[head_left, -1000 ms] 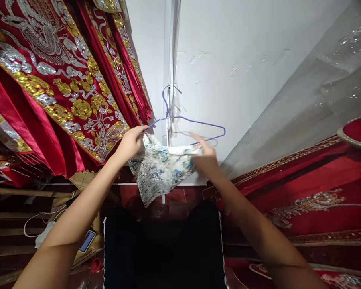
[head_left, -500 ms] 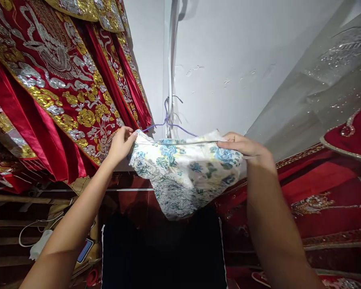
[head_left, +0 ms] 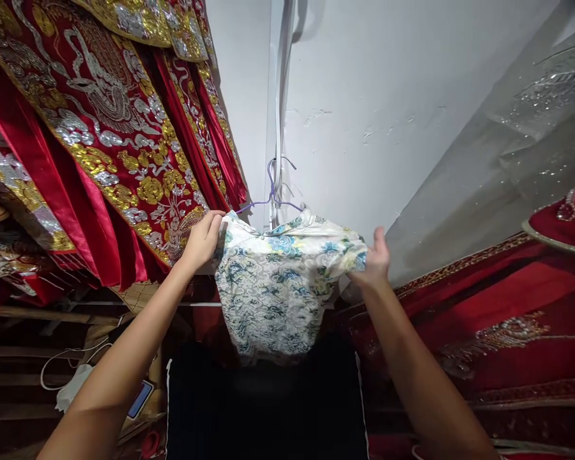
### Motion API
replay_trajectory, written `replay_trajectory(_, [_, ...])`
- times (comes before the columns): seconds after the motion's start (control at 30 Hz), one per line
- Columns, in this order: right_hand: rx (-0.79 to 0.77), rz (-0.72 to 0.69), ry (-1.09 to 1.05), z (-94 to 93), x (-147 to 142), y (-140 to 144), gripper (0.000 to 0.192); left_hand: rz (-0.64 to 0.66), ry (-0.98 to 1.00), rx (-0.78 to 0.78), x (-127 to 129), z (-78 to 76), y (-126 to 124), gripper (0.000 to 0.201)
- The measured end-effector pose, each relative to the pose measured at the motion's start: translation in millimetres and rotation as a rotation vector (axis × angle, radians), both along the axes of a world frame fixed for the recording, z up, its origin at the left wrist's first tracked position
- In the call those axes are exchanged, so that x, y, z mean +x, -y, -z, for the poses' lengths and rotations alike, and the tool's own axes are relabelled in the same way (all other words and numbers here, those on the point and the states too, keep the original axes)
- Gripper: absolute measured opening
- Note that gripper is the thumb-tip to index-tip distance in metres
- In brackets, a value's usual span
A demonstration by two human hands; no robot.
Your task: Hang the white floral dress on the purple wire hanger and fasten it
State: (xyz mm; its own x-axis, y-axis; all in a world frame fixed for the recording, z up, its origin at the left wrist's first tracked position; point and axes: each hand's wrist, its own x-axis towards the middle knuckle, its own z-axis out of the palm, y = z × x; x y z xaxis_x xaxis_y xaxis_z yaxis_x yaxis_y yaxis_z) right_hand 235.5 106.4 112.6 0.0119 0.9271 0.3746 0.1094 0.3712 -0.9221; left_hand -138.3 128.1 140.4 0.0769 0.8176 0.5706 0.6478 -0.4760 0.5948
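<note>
We hold a small floral garment (head_left: 278, 294) up on a purple wire hanger (head_left: 271, 191), stretched between our two hands. Our left hand (head_left: 202, 240) pinches its left shoulder edge. Our right hand (head_left: 374, 262) touches the right edge, fingers spread upward, grip unclear. Red embroidered robes (head_left: 115, 140) hang just beyond our left hand; the white wall (head_left: 388, 83) rises behind the hanger.

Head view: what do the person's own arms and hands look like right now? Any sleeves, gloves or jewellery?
Both arms are bare from the bottom edge of the picture up to the wrists; no sleeve shows. The left hand and right hand wear no gloves. No watch, bracelet or ring can be seen, though the fingers are partly hidden. No cables or markings show on either arm.
</note>
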Motion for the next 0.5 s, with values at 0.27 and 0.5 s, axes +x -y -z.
replay_trajectory(0.27, [0.062,-0.001,-0.066,-62.0,-27.6,17.8,0.103,-0.026,0.021,0.124,38.5,-37.1,-20.9,0.04])
replay_trajectory(0.5, [-0.05,-0.41,0.522,-14.1,-54.2,23.8,0.052,0.245,0.287,0.026,53.5,-15.6,-6.2,0.029])
